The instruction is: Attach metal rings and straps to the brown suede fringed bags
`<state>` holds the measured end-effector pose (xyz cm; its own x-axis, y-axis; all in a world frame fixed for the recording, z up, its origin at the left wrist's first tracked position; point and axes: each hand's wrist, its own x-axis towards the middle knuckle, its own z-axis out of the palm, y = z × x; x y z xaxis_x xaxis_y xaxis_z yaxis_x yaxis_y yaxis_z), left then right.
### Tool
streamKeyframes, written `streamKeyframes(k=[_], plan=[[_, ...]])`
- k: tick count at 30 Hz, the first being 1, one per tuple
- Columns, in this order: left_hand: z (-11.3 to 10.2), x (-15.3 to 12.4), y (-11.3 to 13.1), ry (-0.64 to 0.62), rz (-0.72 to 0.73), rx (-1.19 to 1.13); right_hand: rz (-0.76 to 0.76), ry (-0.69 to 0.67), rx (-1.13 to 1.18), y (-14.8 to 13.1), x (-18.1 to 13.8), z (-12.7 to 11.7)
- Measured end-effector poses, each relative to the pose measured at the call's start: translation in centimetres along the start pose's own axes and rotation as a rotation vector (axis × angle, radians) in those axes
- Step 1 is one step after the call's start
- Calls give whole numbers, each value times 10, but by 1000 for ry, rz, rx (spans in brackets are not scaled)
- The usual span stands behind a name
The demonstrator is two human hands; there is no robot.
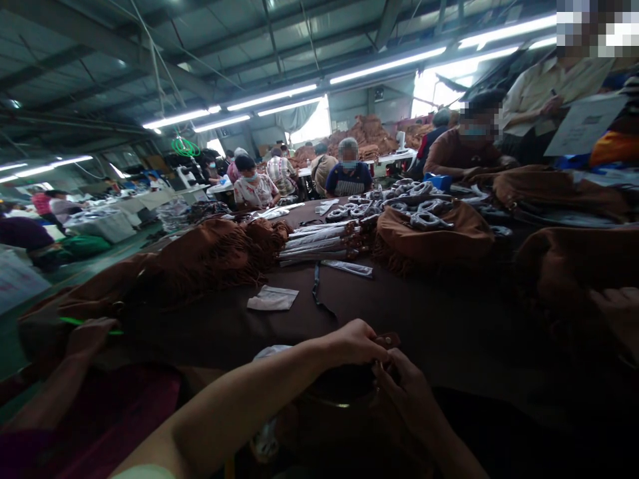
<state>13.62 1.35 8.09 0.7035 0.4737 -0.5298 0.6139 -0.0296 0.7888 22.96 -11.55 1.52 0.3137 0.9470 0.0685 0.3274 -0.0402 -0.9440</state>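
Note:
My left hand (355,342) reaches across from the lower left, its fingers pinched together at a small brown tab (391,340) with a round metal stud. My right hand (405,380) meets it from the lower right, fingertips closed close to the same tab. Just below the hands lies something dark, perhaps a bag, with a thin shiny line on it; shadow hides its shape. Beyond my hands on the dark table (279,326) are a small white packet (273,299) and a dark thin strap (316,291).
Fringed brown bags (214,256) lie at the left, and another brown bag (434,236) at the right. Between them is a stack of white-wrapped strips (319,239). A co-worker's hand (92,336) is at far left, another person's hand (619,309) at far right. More people sit opposite.

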Motion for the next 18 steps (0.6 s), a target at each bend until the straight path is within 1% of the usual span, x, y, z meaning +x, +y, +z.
streamKeyframes(k=[4,8,11,14,18], plan=[[1,0,-2,-16,-4,-111,-6,-19,-17,1,2,-4],[-4,3,1,-41,-91,-156,-60,-74,15,2,1,-6],[-7,5,2,-63,-144,-178,-47,-43,41,3,1,-5],[-6,6,1,-75,-108,-217,-16,-20,27,4,1,-3],[-3,4,0,-62,-53,-229,19,-17,-47,5,2,-3]])
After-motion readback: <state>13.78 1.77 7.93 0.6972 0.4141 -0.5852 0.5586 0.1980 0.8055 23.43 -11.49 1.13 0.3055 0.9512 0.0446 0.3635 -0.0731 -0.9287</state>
